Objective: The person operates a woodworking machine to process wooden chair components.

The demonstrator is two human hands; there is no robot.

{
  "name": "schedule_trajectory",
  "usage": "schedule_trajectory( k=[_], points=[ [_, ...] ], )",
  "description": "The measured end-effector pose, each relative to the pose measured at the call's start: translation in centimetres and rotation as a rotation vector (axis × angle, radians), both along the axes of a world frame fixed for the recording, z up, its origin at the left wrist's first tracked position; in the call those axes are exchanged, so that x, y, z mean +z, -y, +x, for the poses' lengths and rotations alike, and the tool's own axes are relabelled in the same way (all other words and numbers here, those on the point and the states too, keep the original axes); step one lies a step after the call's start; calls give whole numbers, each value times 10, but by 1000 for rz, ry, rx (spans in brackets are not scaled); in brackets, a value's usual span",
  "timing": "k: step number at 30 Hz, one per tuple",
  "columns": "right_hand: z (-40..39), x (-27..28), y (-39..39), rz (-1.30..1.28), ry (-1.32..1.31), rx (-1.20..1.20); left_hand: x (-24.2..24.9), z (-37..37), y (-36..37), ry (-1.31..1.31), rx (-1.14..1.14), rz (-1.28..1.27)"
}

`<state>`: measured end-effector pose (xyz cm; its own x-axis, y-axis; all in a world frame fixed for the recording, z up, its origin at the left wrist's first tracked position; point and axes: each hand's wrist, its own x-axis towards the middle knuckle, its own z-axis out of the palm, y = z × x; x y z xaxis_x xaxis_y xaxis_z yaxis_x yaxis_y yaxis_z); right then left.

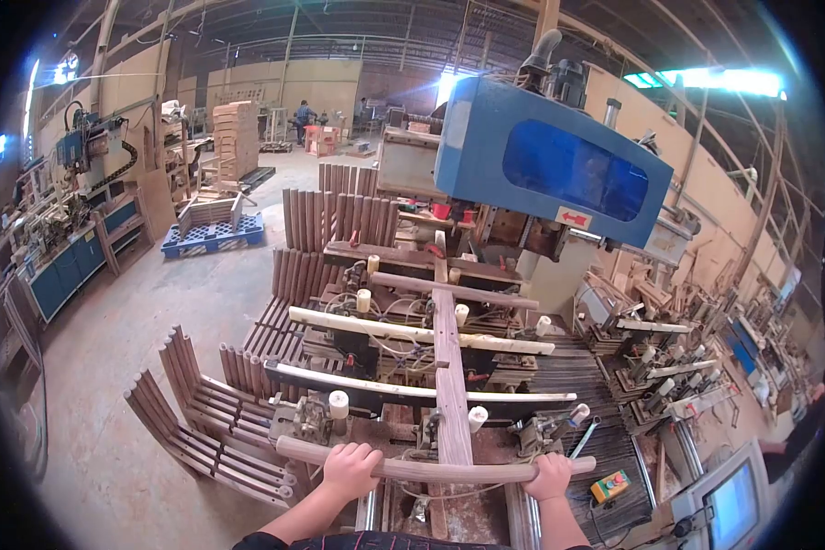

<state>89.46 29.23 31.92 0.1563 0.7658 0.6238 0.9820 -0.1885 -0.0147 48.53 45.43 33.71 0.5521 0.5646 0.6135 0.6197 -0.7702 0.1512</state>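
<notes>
A slightly curved brown wooden rail [458, 473] lies crosswise at the near end of the machine bed. My left hand [351, 471] is closed around it left of centre, and my right hand [550, 477] grips it near its right end. Between my hands, a long wooden board [452, 403] runs away from the rail over the fixture. Another wooden crosspiece [458, 290] overlaps the board's far part. Two pale fixture bars [376, 327] cross the bed, with white cylindrical clamps [339, 403] around them.
Stacked chair-like wooden frames [220, 440] stand on the left. A blue machine housing [559, 156] hangs over the far end. To my right are a yellow button box [610, 486] and a monitor [731, 504]. A person [303, 119] is far back.
</notes>
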Motion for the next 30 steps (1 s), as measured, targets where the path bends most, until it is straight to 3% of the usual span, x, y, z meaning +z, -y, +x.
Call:
schedule_trajectory(
  k=[30],
  points=[
    [-6, 7, 0, 31, -11, -2, -2, 1, -2, 14, 15, 60]
  ],
)
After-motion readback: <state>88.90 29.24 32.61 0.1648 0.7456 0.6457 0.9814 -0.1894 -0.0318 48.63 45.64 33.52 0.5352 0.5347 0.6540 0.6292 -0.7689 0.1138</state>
